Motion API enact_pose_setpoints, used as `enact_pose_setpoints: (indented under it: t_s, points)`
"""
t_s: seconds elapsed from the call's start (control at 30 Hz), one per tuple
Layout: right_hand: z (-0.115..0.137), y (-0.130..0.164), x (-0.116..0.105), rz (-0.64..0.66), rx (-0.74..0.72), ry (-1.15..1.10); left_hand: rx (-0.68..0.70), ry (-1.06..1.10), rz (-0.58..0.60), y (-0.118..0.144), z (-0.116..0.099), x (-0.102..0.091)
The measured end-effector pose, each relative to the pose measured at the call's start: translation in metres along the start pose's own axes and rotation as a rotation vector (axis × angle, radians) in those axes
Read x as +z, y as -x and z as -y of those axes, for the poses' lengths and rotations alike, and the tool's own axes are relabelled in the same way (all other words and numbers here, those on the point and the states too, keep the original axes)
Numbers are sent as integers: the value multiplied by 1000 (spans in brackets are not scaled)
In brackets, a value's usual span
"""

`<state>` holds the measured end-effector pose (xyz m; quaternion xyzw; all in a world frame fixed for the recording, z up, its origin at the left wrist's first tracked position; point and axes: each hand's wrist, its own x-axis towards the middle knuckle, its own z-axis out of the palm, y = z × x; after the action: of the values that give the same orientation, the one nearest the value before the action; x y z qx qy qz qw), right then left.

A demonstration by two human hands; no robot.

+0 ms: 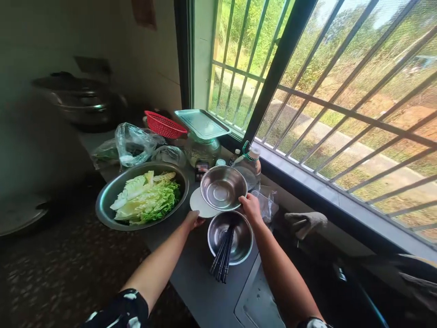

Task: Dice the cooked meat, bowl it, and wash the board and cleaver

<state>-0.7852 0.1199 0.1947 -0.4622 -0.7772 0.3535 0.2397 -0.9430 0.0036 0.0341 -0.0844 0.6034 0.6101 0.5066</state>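
Evidently, with the clock centred on the bowl in hand, the long grey countertop point(194, 278) ran beneath everything. At nine o'clock sat a wide silvery metal basin point(102, 212), heaped with pale-green leafy cabbage point(146, 198). The shiny, round stainless-steel bowl point(221, 190) at the centre hid part of a flat white round plate point(199, 205), which showed at eight o'clock; whether the two touched could not be told. At six o'clock, close by, stood a second round stainless-steel bowl point(244, 237).

The right hand point(251, 209), at four o'clock, pinched the upper bowl's rim; the left hand point(193, 220), between seven and eight, gripped the plate's near edge. Handling them well probably called for a firm hold on both rims, the plate level and the bowl eased sideways without scraping. Slim dark chopsticks point(223, 255) jutted past the second bowl's rim toward six o'clock, so forearms needed to pass wide of them, lest a knock spill the bundle.
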Motion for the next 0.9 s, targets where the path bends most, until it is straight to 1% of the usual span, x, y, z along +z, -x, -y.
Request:
enact_pose_setpoints:
  t_s: [0.07, 0.13, 0.23, 0.3, 0.33, 0.4, 0.43, 0.5, 0.53, 0.6, 0.67, 0.73, 0.77, 0.83, 0.9]
  points:
    - [-5, 20, -31, -50, -18, -52, -10, 26, 26, 3, -6, 0]
    - [-15, 43, -63, -90, -8, -68, -11, 46, 48, 11, -12, -1]
    - [-35, 76, -104, -170, 34, -53, -2, 66, 85, 34, -22, -8]
    - [-45, 90, -123, -252, 39, 18, 7, 74, 113, 56, -25, -16]
    - [-49, 93, -129, -293, 33, 62, 8, 72, 134, 69, -24, -22]
    - [-49, 90, -131, -347, -2, 150, 7, 58, 187, 97, -19, -37]
    - [-47, 84, -126, -357, -30, 189, 6, 44, 214, 112, -14, -47]
    - [-39, 67, -104, -329, -103, 251, 13, 35, 230, 142, -1, -70]
    - [-33, 56, -87, -297, -136, 282, 9, 29, 227, 157, 7, -82]
    - [-24, 33, -45, -197, -179, 327, -25, 15, 171, 183, 20, -106]
    - [-18, 11, 1, -107, -158, 363, -64, 1, 107, 206, 30, -124]
    - [-17, -7, 41, -8, -76, 377, -86, -1, 78, 225, 36, -136]
    - [-18, -15, 57, 39, -37, 377, -90, 1, 68, 234, 38, -140]
    - [-23, -26, 81, 111, 23, 372, -81, 0, 50, 246, 41, -143]
    - [-30, -34, 94, 170, 60, 364, -65, -10, 36, 254, 44, -143]
